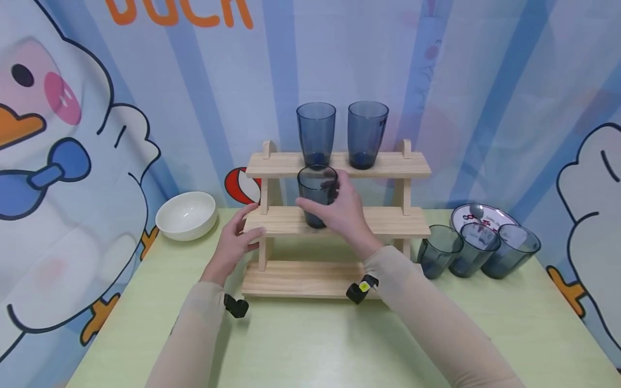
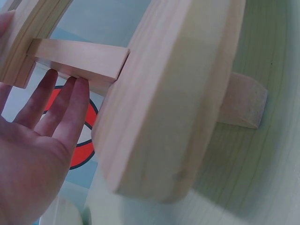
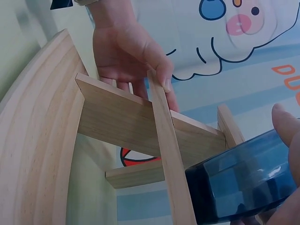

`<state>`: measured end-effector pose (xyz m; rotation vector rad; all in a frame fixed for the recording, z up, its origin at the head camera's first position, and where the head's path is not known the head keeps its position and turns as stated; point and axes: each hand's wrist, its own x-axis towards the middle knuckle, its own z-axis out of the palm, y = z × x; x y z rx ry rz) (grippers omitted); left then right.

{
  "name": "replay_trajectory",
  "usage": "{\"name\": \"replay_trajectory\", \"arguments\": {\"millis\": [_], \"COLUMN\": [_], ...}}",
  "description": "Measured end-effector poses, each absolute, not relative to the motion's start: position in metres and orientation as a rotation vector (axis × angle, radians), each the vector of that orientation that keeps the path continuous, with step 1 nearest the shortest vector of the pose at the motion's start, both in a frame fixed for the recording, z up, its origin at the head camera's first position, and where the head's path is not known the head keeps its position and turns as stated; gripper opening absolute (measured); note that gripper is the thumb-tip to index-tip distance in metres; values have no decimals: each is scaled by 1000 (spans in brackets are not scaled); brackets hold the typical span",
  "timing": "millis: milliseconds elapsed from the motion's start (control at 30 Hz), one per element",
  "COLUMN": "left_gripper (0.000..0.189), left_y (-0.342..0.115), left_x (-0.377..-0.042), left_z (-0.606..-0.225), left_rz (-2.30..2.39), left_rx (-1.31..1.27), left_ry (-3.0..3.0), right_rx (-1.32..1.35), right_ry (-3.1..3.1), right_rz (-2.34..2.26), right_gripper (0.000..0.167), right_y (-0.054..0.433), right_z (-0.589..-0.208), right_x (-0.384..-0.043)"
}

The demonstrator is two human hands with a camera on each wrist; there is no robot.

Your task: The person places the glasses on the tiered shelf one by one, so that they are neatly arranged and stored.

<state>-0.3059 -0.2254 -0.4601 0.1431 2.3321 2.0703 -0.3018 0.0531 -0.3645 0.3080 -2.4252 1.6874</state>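
Note:
My right hand (image 1: 346, 213) grips a blue-tinted clear cup (image 1: 316, 191) by its side, thumb in front and fingers around the right. The cup stands upright at the middle tier of a three-tier wooden display rack (image 1: 388, 221). In the right wrist view the cup (image 3: 243, 173) has its base against the board. My left hand (image 1: 233, 242) holds the left end of the middle tier, with the thumb at the front edge. Its fingers (image 2: 65, 105) touch the side upright in the left wrist view. Two matching cups, one left (image 1: 316, 132) and one right (image 1: 367, 132), stand on the top tier.
A white bowl (image 1: 186, 216) sits left of the rack. To its right are three more tinted cups, a near one (image 1: 439, 250), a middle one (image 1: 475, 250) and an outer one (image 1: 511, 250). Behind them lies a patterned plate (image 1: 495, 215) with a spoon (image 1: 477, 212). A printed curtain (image 1: 218, 97) hangs behind.

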Motion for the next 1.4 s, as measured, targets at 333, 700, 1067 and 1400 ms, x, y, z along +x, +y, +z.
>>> {"name": "replay_trajectory", "arguments": {"millis": [333,700,1067,1400], "left_gripper": [65,65,65,65], "left_y": [-225,-225,-227,-225], "left_x": [-307,-308,-307,-306], "left_z": [-461,-462,-461,-461], "left_rz": [2077,2085,2081,2071], "left_rx": [152,156,139,136], "left_ry": [2324,2305,2313,2325], "right_rx": [318,353,473,519], "right_ry": [-2470,-2534,-2507,-2486], "right_rz": [1638,1673,1648,1515], "right_gripper": [94,102,98,89], "right_y": [55,74,116,177], "right_z": [-363,-365,-371,-380], "right_x": [-299,-289,-269,-247]}}
